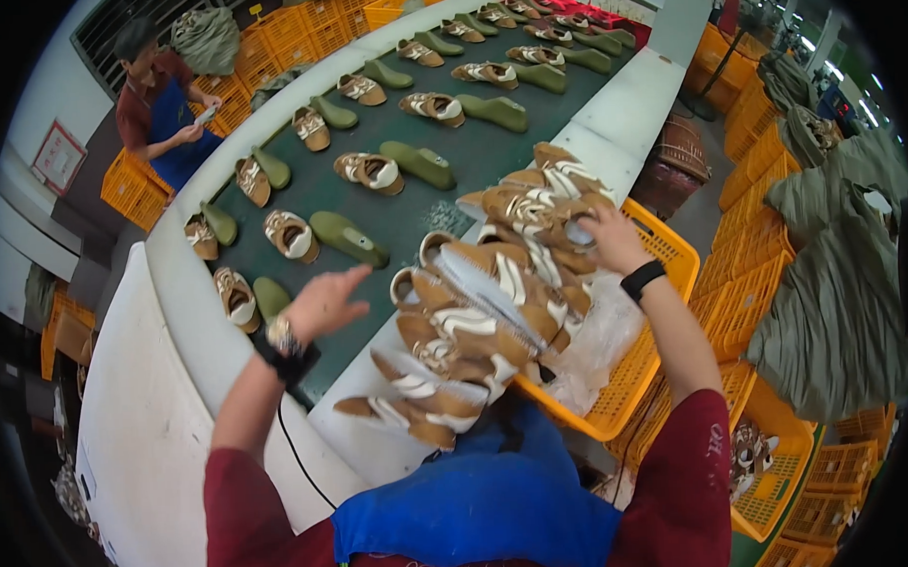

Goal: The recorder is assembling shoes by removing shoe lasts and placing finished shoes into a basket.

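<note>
Head view: the one camera, looking down over a shoe line.
Belt (411, 210): dark green, running from near centre to far right, with white edges either side.
On the belt: brown-and-white uppers (368, 172) paired with green lasts (347, 237), set in rows all the way to the far end.
Crate (663, 251): orange, at the right edge of the belt, tilted toward the person, with clear plastic sheet (601, 333) hanging over its near rim.
Pile (494, 292): brown-and-white uppers heaped in and over the crate, spilling down its near left side to the white edge of the belt.
In the way: the pile hides most of the crate's inside and part of the belt's right edge.
Around: more orange crates stacked to the right, grey-green sacks (835, 300) far right, a co-worker (163, 104) in a blue apron at the far left of the belt.
Left hand (325, 303): held over the near belt, fingers spread and loose, gripping nothing, just left of the pile and not touching it.
Right hand (603, 240): on the top right of the pile, fingers curled on one upper (556, 205) there; how firm the grip is cannot be told.
Wrists: a watch on the left, a black band on the right.
</note>
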A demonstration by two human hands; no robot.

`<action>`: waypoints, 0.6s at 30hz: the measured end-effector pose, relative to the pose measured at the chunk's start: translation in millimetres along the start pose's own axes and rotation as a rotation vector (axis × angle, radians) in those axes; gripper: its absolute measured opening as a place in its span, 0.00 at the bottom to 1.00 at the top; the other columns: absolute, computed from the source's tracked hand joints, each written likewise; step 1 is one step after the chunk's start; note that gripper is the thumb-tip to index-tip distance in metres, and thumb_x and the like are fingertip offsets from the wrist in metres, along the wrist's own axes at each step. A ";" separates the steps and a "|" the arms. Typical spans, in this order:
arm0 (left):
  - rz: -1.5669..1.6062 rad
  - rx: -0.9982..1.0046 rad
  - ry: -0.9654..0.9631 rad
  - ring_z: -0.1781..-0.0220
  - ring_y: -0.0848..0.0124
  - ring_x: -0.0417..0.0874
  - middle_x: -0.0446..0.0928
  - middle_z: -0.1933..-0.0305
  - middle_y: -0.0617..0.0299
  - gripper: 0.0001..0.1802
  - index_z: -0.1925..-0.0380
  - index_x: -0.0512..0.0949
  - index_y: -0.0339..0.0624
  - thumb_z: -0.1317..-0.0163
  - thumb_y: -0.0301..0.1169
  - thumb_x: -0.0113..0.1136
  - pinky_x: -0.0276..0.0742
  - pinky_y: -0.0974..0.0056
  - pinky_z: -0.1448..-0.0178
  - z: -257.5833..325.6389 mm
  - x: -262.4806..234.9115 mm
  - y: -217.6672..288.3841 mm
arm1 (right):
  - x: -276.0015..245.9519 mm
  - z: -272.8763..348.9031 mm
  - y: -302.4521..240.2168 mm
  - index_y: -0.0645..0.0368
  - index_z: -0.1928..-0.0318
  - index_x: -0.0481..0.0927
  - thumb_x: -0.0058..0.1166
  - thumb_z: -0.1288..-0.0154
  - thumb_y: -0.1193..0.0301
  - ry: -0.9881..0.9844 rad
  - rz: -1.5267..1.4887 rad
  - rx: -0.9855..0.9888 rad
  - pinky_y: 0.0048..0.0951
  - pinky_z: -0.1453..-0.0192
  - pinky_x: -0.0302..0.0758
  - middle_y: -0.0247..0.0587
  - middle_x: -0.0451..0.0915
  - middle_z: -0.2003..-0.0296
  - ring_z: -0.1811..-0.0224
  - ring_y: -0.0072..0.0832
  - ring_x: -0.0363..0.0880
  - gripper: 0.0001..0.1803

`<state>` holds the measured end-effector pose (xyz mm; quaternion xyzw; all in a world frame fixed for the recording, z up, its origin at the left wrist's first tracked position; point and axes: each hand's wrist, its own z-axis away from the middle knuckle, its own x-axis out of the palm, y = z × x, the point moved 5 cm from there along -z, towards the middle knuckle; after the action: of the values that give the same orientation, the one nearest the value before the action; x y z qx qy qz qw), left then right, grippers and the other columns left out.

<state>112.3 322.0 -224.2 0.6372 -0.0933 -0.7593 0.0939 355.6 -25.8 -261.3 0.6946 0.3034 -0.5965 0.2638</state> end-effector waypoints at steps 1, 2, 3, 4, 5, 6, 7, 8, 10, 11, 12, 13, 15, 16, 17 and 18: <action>0.029 0.005 0.028 0.57 0.53 0.79 0.77 0.58 0.49 0.32 0.44 0.65 0.42 0.50 0.33 0.62 0.74 0.56 0.54 -37.8 -11.4 -4.0 | 7.9 -0.3 0.0 0.49 0.56 0.78 0.63 0.60 0.70 0.008 0.017 0.012 0.40 0.46 0.68 0.43 0.69 0.49 0.45 0.42 0.65 0.24; 0.088 0.029 0.062 0.57 0.53 0.78 0.78 0.59 0.49 0.31 0.44 0.65 0.42 0.50 0.32 0.61 0.74 0.56 0.53 -79.3 -11.0 -18.4 | 15.4 -3.2 2.0 0.51 0.62 0.80 0.62 0.62 0.71 0.056 0.044 -0.002 0.40 0.46 0.67 0.45 0.69 0.49 0.45 0.43 0.63 0.19; 0.098 0.024 0.048 0.58 0.51 0.78 0.78 0.61 0.46 0.30 0.46 0.66 0.41 0.50 0.33 0.61 0.74 0.54 0.54 -116.3 -9.3 -25.7 | 14.7 -3.2 -3.7 0.52 0.68 0.81 0.62 0.62 0.71 0.100 0.042 -0.022 0.40 0.45 0.67 0.47 0.68 0.47 0.45 0.43 0.65 0.15; 0.105 0.010 0.023 0.56 0.51 0.77 0.77 0.58 0.45 0.33 0.43 0.64 0.41 0.51 0.32 0.61 0.73 0.54 0.52 -147.5 -1.8 -37.8 | 6.6 -4.3 -10.5 0.53 0.69 0.80 0.62 0.61 0.70 0.101 -0.050 -0.027 0.39 0.45 0.67 0.49 0.67 0.46 0.46 0.45 0.66 0.13; 0.091 0.007 -0.007 0.55 0.50 0.77 0.76 0.56 0.45 0.34 0.43 0.63 0.42 0.52 0.32 0.62 0.72 0.54 0.51 -178.5 8.8 -40.2 | -5.7 -1.7 -14.0 0.53 0.70 0.80 0.62 0.60 0.70 0.095 -0.136 -0.023 0.38 0.45 0.67 0.51 0.67 0.46 0.47 0.46 0.67 0.12; 0.076 -0.004 -0.040 0.53 0.50 0.76 0.75 0.55 0.44 0.35 0.42 0.62 0.42 0.52 0.31 0.62 0.72 0.55 0.50 -203.2 20.2 -41.3 | -19.9 0.7 -20.8 0.54 0.70 0.79 0.62 0.58 0.69 0.062 -0.259 -0.007 0.38 0.47 0.69 0.52 0.68 0.47 0.49 0.47 0.69 0.11; 0.078 0.010 -0.045 0.53 0.50 0.76 0.75 0.55 0.44 0.35 0.42 0.62 0.42 0.52 0.31 0.62 0.72 0.55 0.50 -229.7 29.9 -35.3 | -30.6 6.3 -19.5 0.55 0.71 0.79 0.63 0.57 0.67 0.029 -0.370 0.023 0.37 0.49 0.70 0.53 0.69 0.48 0.51 0.48 0.71 0.10; 0.060 0.075 -0.104 0.51 0.52 0.76 0.74 0.52 0.45 0.39 0.39 0.58 0.44 0.52 0.31 0.63 0.72 0.56 0.49 -252.1 41.9 -26.0 | -25.2 12.9 -15.7 0.55 0.71 0.78 0.63 0.57 0.65 -0.047 -0.522 -0.042 0.37 0.52 0.72 0.52 0.70 0.49 0.53 0.47 0.72 0.11; 0.038 0.142 -0.173 0.49 0.53 0.75 0.72 0.49 0.45 0.42 0.37 0.55 0.45 0.53 0.30 0.64 0.72 0.57 0.48 -285.3 69.3 -24.2 | -15.9 23.3 -17.2 0.55 0.71 0.78 0.64 0.56 0.62 -0.277 -0.720 -0.108 0.36 0.55 0.73 0.50 0.72 0.51 0.55 0.45 0.74 0.14; 0.078 0.243 -0.105 0.51 0.53 0.76 0.74 0.51 0.45 0.37 0.40 0.59 0.45 0.52 0.30 0.63 0.72 0.56 0.50 -298.8 85.0 -23.0 | -12.9 29.4 -21.0 0.56 0.71 0.78 0.64 0.56 0.60 -0.432 -0.760 -0.102 0.35 0.56 0.73 0.49 0.72 0.52 0.55 0.44 0.74 0.15; 0.119 0.338 -0.039 0.52 0.53 0.77 0.75 0.53 0.46 0.33 0.42 0.64 0.44 0.51 0.30 0.61 0.73 0.56 0.51 -305.9 89.6 -16.3 | -7.8 32.3 -24.2 0.55 0.66 0.78 0.63 0.54 0.59 -0.488 -0.688 -0.129 0.34 0.55 0.73 0.47 0.72 0.51 0.54 0.44 0.74 0.17; 0.117 0.339 -0.049 0.52 0.53 0.77 0.75 0.53 0.46 0.33 0.42 0.64 0.44 0.51 0.30 0.61 0.73 0.56 0.51 -313.9 94.7 -17.4 | -5.2 31.0 -25.1 0.55 0.66 0.78 0.63 0.54 0.59 -0.489 -0.697 -0.125 0.34 0.55 0.73 0.47 0.72 0.51 0.54 0.44 0.74 0.17; 0.007 0.209 -0.183 0.57 0.52 0.78 0.78 0.60 0.48 0.21 0.52 0.73 0.44 0.50 0.30 0.59 0.74 0.55 0.55 -323.4 99.8 -6.6 | -4.2 32.1 -20.2 0.55 0.59 0.76 0.66 0.55 0.59 -0.425 -0.751 -0.048 0.33 0.51 0.72 0.48 0.69 0.47 0.54 0.43 0.75 0.23; 0.062 0.272 -0.098 0.60 0.52 0.78 0.78 0.66 0.49 0.12 0.62 0.77 0.45 0.48 0.32 0.54 0.74 0.54 0.55 -316.5 87.6 -2.5 | -10.8 28.2 -18.3 0.54 0.52 0.73 0.65 0.55 0.58 -0.369 -0.728 -0.061 0.35 0.48 0.70 0.50 0.67 0.45 0.49 0.46 0.71 0.29; -0.001 0.232 -0.124 0.60 0.52 0.78 0.78 0.67 0.48 0.12 0.62 0.76 0.44 0.48 0.31 0.54 0.74 0.53 0.57 -309.2 75.0 -5.3 | -14.2 22.5 -17.2 0.54 0.52 0.73 0.65 0.55 0.58 -0.372 -0.733 -0.059 0.35 0.48 0.70 0.50 0.67 0.45 0.49 0.46 0.71 0.29; -0.030 0.242 -0.100 0.61 0.52 0.78 0.78 0.67 0.48 0.11 0.63 0.76 0.43 0.49 0.29 0.54 0.74 0.53 0.57 -303.8 61.4 -9.1 | -21.4 15.4 -8.8 0.54 0.50 0.73 0.64 0.54 0.58 -0.208 -0.745 -0.072 0.36 0.46 0.69 0.51 0.66 0.45 0.47 0.46 0.69 0.29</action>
<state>400.9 308.1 -336.7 0.6065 -0.1793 -0.7746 0.0003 336.6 -33.3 -242.5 0.4631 0.5273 -0.7075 0.0827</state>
